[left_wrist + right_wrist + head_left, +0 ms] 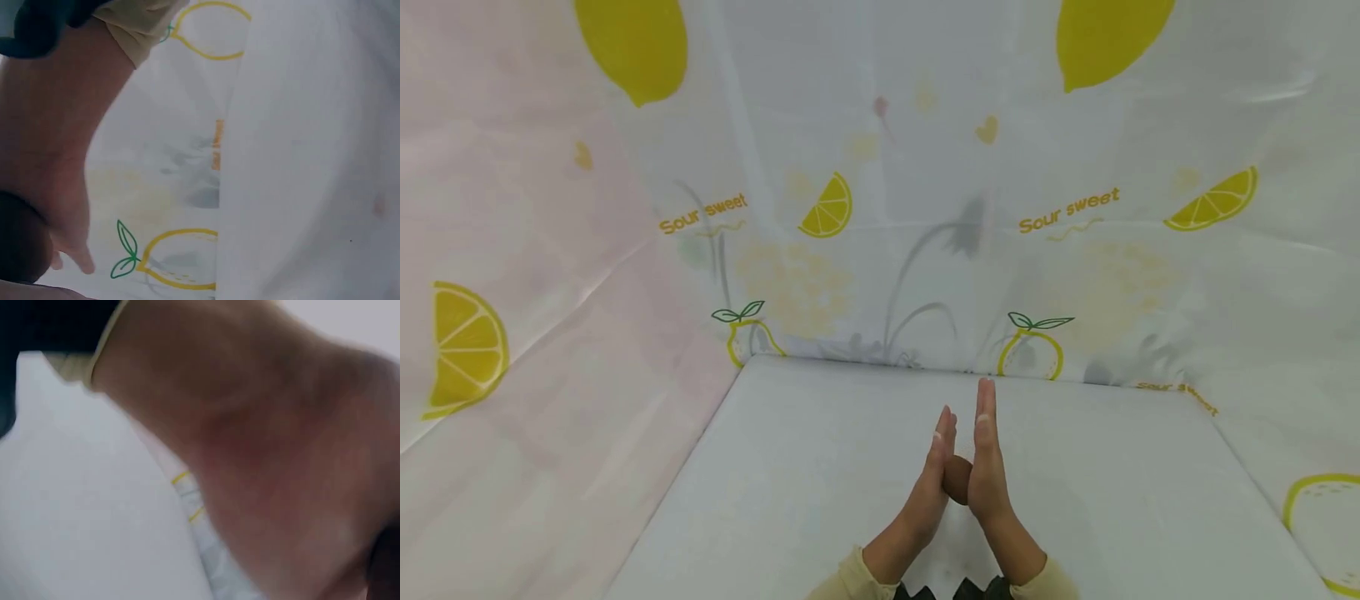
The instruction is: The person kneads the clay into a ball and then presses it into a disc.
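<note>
A smooth brown ball (957,479) is held between the two palms, above the white table; its material is unclear. My left hand (931,483) presses it from the left side, its fingers straight and pointing up and away. From the right, my right hand (988,467) lies against it with fingers extended. Fingertips of the two hands stand apart. The left wrist view shows the ball (24,240) dark and partly cut off at the left edge. At the right wrist view's lower right corner, only a dark piece of it shows beside a blurred palm.
The white tabletop (820,433) spreads around the hands. Behind it and at both sides hang pale sheets (880,275) printed with lemons and lettering. Cream sleeves (853,577) cover the forearms, and dark wrist gear (981,588) shows at the bottom edge.
</note>
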`<state>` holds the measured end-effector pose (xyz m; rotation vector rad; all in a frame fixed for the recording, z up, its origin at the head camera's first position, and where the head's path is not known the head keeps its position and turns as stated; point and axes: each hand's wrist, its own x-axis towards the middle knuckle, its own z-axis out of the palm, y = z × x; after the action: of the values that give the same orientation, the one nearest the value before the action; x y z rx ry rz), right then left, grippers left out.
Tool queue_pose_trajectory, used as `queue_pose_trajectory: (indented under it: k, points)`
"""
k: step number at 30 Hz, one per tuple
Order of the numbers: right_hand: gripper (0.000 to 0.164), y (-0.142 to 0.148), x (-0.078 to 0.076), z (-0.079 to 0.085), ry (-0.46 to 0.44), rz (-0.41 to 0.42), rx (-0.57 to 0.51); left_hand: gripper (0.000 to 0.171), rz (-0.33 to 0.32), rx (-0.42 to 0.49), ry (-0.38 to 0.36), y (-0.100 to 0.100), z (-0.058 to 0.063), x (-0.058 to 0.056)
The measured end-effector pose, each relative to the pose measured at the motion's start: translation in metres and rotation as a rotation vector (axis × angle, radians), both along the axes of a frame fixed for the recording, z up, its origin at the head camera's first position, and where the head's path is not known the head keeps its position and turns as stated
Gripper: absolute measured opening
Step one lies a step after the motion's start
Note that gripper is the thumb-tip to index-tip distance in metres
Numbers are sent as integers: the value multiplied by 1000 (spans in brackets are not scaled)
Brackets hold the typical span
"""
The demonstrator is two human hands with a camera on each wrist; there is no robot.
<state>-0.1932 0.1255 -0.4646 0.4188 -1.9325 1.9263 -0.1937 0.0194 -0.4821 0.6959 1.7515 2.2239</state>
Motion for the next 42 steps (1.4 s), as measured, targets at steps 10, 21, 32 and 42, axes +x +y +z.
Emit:
queue_pose_trajectory:
  k: [10,21,32,42]
  points:
    - [55,-13,10,-23,-2,-6,92,71,99,-22,86,-9,17,-6]
    - [60,-24,28,-6,173,-64,163,74,116,-2,-59,-6,8,-10]
    - [59,-6,5,12,52,-64,12,70,4,-7,20,-1,7,3]
    - [58,-5,-1,-10,-61,-83,82,68,11,10,101,-11,11,3]
